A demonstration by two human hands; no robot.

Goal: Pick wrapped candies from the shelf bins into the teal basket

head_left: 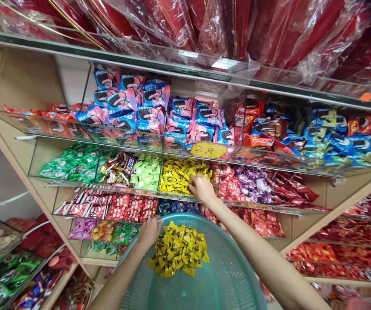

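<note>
A green plastic basket [230, 275] is tilted toward the shelves, with a heap of yellow wrapped candies [181, 249] inside it. My left hand [149, 231] grips the basket's upper left rim. Above the basket, my right hand [201, 187] reaches into the shelf compartment of yellow candies [175, 176]; its fingers are curled down against the pile, and whatever lies between them is hidden.
Blue and pink snack packs [121, 103] fill the shelf above, behind a clear front with a yellow price label [208, 150]. Green candies [75, 163] lie left of the yellow ones, red and purple candies [253, 183] right. A wooden side panel [337, 213] slants at right.
</note>
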